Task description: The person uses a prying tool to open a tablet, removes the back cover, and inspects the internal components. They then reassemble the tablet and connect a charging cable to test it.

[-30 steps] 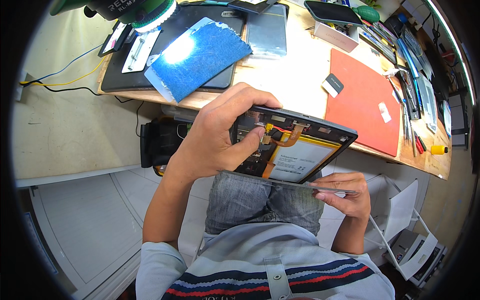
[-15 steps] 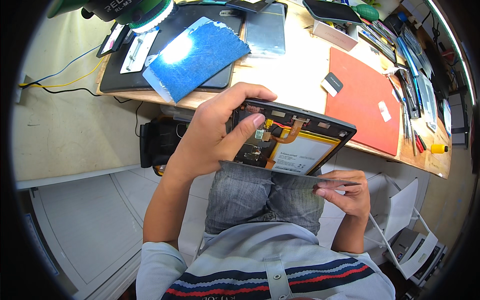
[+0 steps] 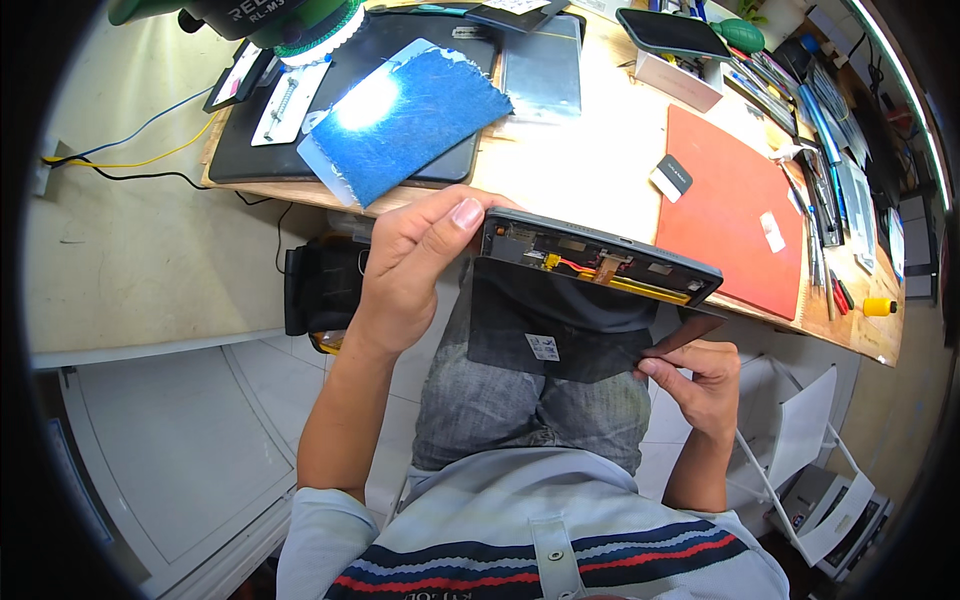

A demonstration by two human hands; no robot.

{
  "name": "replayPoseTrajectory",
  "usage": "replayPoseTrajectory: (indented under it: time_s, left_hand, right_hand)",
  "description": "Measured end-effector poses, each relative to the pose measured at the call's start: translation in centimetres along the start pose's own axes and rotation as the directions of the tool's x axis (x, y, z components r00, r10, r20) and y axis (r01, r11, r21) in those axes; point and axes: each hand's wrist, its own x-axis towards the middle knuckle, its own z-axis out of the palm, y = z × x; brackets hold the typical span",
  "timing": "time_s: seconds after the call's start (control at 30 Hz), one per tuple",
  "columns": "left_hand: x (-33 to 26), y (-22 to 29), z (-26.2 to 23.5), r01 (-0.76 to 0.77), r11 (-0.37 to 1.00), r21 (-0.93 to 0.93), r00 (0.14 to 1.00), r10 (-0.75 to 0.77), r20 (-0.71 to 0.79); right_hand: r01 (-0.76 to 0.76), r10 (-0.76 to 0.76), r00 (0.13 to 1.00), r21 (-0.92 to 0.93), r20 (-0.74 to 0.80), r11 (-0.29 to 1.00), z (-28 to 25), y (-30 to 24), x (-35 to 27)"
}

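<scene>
Above the lap, an opened tablet frame was clasped at its left end by the left hand; below it the dark screen panel was pinched at its corner by the right hand. Separation appeared under way; a slow, cable-sparing pull seemed required next.

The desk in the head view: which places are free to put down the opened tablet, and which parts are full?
On the desk, the bare wood between the metal plate and the red mat is the widest free patch. The red mat is nearly bare too, holding only two small pieces. The right edge is crowded with tools; the black mat carries a blue cloth.
</scene>
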Motion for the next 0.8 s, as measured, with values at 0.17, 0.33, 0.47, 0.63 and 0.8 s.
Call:
replayPoseTrajectory:
  time_s: [0.17, 0.33, 0.47, 0.63, 0.8]
  left_hand:
    - [-0.8, -1.0, 0.6, 0.009, 0.994, -0.107, 0.997, -0.017, -0.071]
    - [-1.5, -2.2, 1.8, -0.064, 0.966, -0.25, 0.993, 0.038, -0.109]
    - [-1.9, -3.5, 2.9, -0.133, 0.964, -0.229, 0.983, 0.099, -0.153]
    - [-2.7, -4.2, 3.0, -0.139, 0.969, -0.203, 0.977, 0.1, -0.189]
    - [-3.1, -4.2, 3.6, -0.166, 0.916, -0.366, 0.952, 0.051, -0.303]
  right_hand:
    - [-0.098, 0.097, 0.992, -0.006, -0.081, 0.995, 0.5, -0.3, -0.1]
    - [-0.188, 0.254, 0.945, 0.292, -0.206, 0.938, 1.8, -0.1, -0.5]
    - [-0.064, 0.12, 0.928, 0.166, -0.352, 0.984, 2.6, 0.3, -0.7]
    - [-0.061, 0.216, 0.913, 0.406, -0.346, 0.912, 3.7, 0.2, -0.7]
    - [-0.02, 0.287, 0.845, 0.509, -0.451, 0.86, 4.4, 0.6, -0.6]
